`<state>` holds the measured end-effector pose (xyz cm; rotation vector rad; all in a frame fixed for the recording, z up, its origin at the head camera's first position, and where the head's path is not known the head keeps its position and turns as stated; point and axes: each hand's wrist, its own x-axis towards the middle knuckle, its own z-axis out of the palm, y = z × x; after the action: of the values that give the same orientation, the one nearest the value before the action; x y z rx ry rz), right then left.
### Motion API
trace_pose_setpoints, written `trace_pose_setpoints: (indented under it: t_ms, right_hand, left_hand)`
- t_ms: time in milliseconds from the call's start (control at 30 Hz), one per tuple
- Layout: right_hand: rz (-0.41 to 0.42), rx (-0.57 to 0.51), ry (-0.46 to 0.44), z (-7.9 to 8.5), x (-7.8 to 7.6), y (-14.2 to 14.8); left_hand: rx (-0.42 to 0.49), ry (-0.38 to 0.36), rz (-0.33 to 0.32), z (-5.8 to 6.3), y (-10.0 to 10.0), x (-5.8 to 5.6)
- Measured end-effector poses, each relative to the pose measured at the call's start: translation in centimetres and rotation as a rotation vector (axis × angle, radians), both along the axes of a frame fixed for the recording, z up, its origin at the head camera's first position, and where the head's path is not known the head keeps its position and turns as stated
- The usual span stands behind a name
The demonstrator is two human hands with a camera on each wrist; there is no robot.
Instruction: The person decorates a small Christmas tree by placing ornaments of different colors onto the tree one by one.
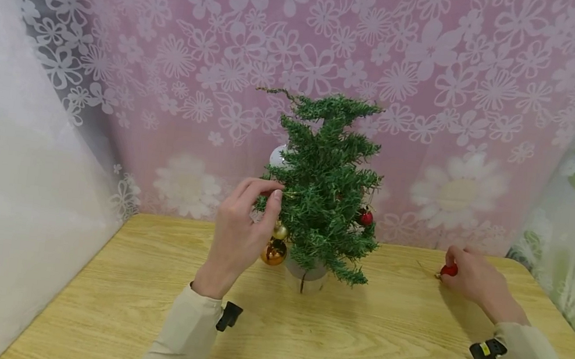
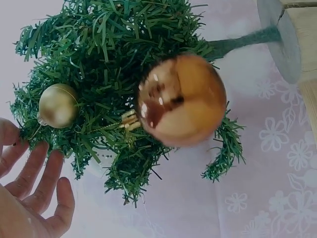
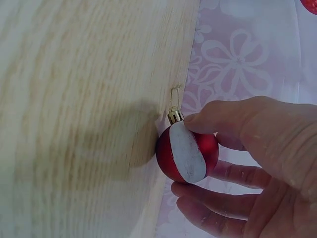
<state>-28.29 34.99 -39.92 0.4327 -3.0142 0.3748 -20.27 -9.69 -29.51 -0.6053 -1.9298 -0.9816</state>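
A small green artificial tree (image 1: 325,189) stands in a white pot (image 1: 306,276) at the back middle of the wooden table (image 1: 303,333). My left hand (image 1: 272,192) reaches into its left branches, thumb and forefinger pinching the thread of a small gold bauble (image 1: 280,231) that hangs just below. In the left wrist view that small gold bauble (image 2: 58,105) sits among the needles near my other fingers (image 2: 37,178), which are straight. A larger copper-gold bauble (image 1: 273,252) (image 2: 182,99) hangs lower. My right hand (image 1: 454,268) (image 3: 190,158) grips a red bauble (image 1: 448,270) (image 3: 171,148) with a white patch, low over the table.
A red bauble (image 1: 365,217) hangs on the tree's right side and a white one (image 1: 278,156) sits at its upper left. A pink flowered curtain (image 1: 432,101) closes the back right behind the table edge. White cloth (image 1: 11,203) hangs on the left.
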Motion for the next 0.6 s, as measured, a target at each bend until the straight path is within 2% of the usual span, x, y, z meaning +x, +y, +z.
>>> trace_pose_setpoints:
  t_ms: [100,367,600]
  right_hand:
    - [0.008,0.004,0.023,0.1,0.2,0.2]
    - [0.005,-0.001,0.016,0.4,1.1,0.5]
    - [-0.004,-0.025,0.088,1.0,2.1,0.2]
  left_hand:
    - [0.011,-0.009,-0.003,-0.1,-0.1,-0.1]
    - [0.04,-0.025,0.001,-0.2,-0.6,-0.1]
    - [0.047,-0.041,0.008,-0.3,-1.0,-0.2]
